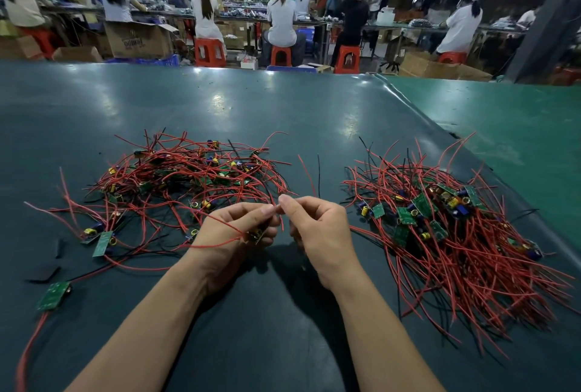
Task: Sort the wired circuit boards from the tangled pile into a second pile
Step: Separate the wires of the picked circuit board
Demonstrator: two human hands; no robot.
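A tangled pile of small green circuit boards with red and black wires lies on the left of the dark mat. A second pile, with its wires lying more in line, sits on the right. Between them my left hand grips one wired circuit board in its curled fingers, a red wire looping over the wrist. My right hand pinches that board's red wires at the fingertips, right beside my left thumb. The wire ends stick up past both hands.
Loose boards lie at the near left: one with a long red wire, another by the tangled pile. Black scraps rest there too. The dark mat ends at a green surface on the right. Seated workers fill the background.
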